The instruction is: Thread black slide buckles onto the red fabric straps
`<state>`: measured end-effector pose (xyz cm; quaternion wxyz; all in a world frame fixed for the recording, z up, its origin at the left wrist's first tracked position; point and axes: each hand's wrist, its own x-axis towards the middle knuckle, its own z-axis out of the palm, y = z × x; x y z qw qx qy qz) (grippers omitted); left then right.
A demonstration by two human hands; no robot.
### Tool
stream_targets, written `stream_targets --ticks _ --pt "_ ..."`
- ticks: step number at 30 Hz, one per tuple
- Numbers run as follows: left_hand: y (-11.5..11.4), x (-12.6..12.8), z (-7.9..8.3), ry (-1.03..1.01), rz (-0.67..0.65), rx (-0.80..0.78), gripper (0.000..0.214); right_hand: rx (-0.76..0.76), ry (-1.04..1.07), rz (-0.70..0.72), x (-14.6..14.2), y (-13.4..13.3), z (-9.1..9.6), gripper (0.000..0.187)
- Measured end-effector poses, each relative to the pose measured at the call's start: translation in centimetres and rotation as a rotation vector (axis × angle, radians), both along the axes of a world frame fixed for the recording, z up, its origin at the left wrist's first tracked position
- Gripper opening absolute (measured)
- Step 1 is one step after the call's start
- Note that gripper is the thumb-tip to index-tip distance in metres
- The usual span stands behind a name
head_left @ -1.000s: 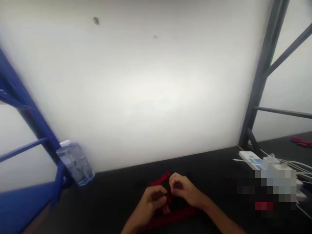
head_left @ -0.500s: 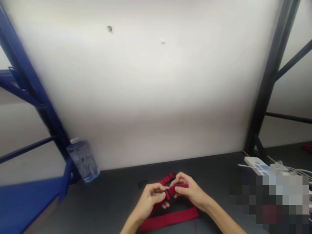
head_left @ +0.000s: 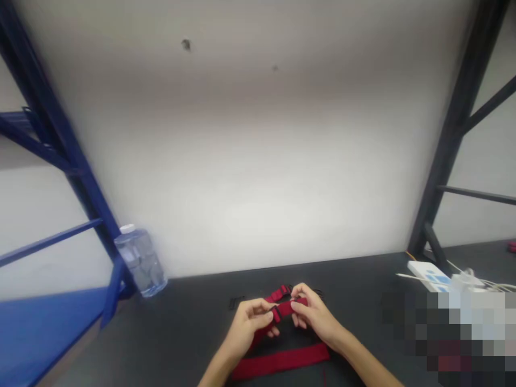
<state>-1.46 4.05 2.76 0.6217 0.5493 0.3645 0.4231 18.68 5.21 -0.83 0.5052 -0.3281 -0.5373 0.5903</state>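
A red webbing strap (head_left: 287, 308) is stretched between my two hands, just above the dark tabletop. My left hand (head_left: 249, 325) is closed on it at a black slide buckle (head_left: 276, 314), thumb on top. Close by on the right, my right hand (head_left: 318, 318) pinches the same strap between thumb and fingers. Behind them a further red section with a black buckle (head_left: 284, 290) shows, partly covered by the right fingers. Nearer to me a wide red band (head_left: 282, 362) lies flat. Whether all these sections are one piece cannot be made out.
A small black wire-like piece (head_left: 236, 302) lies left of the strap. At the back left stands a clear plastic bottle (head_left: 142, 262) by a blue rack post (head_left: 91, 188). On the right are a white box (head_left: 429, 274), white cables and a dark post (head_left: 439, 145).
The strap stretch between my hands has straightened a little, and the right fingers have shifted slightly along it. Both hands keep their grip. The view has moved slightly.
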Motion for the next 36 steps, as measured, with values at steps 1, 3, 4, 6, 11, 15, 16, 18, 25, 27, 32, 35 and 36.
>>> stream_targets --ticks 1,3,4,6,11,15,16,18,25,27,32,35,36 --pt "0.1 -0.1 0.0 0.002 0.015 0.001 0.027 -0.015 0.009 0.008 0.0 0.2 -0.2 0.026" --pt "0.2 -0.4 0.2 -0.004 0.034 -0.01 0.024 -0.035 0.048 0.015 0.1 0.4 -0.5 0.022" --pt "0.2 -0.5 0.2 -0.011 0.034 -0.018 0.023 -0.037 0.075 0.014 0.2 0.4 -0.6 0.02" --pt "0.0 -0.5 0.4 -0.029 0.006 -0.028 0.021 -0.033 0.122 0.025 0.3 0.3 -0.4 0.016" --pt "-0.5 -0.2 1.1 -0.09 -0.038 -0.005 0.02 -0.026 0.073 0.023 1.5 -0.3 1.0 0.009" --pt "-0.1 -1.3 1.9 -0.148 0.056 0.006 0.02 0.212 -0.28 -0.15 4.2 0.0 1.6 0.005" --pt "0.0 -1.6 2.1 -0.154 0.093 0.022 0.019 0.282 -0.401 -0.192 4.9 0.3 1.6 0.006" --pt "0.3 -2.3 2.4 -0.167 0.143 0.056 0.017 0.358 -0.623 -0.237 6.2 0.9 1.4 0.012" --pt "0.3 -2.1 2.1 -0.113 0.136 0.07 0.019 0.433 -0.944 -0.192 7.8 1.7 0.5 0.019" --pt "0.2 -1.9 2.0 -0.083 0.127 0.065 0.021 0.433 -0.97 -0.147 8.0 1.4 0.6 0.018" --pt "0.1 -1.6 2.0 -0.063 0.121 0.071 0.022 0.443 -0.986 -0.08 8.2 1.0 1.0 0.018" --pt "0.1 -1.4 1.9 -0.036 0.11 0.055 0.023 0.428 -1.017 -0.064 8.1 0.9 1.0 0.022" --pt "0.1 -1.4 1.9 -0.029 0.107 0.054 0.024 0.421 -1.022 -0.061 8.1 0.8 1.1 0.024"
